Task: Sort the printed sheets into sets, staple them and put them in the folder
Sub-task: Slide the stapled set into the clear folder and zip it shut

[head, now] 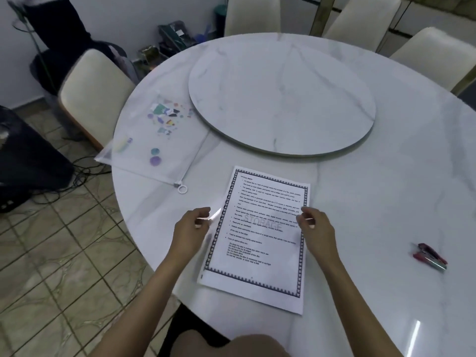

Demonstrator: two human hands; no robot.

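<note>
The left sheet edge blurs at the left hand (192, 228), whose grip pinches it. The right hand (315, 228) pinches the right edge of the printed sheets (260, 243) on the counter (386, 191). The clear folder (154, 140), contents unclear, lies left; the stapler (429, 256) right.

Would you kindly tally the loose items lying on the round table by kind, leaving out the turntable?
Stack of printed sheets: 1, number of sheets unclear
Clear zip folder: 1
Stapler: 1
Total: 3
</note>
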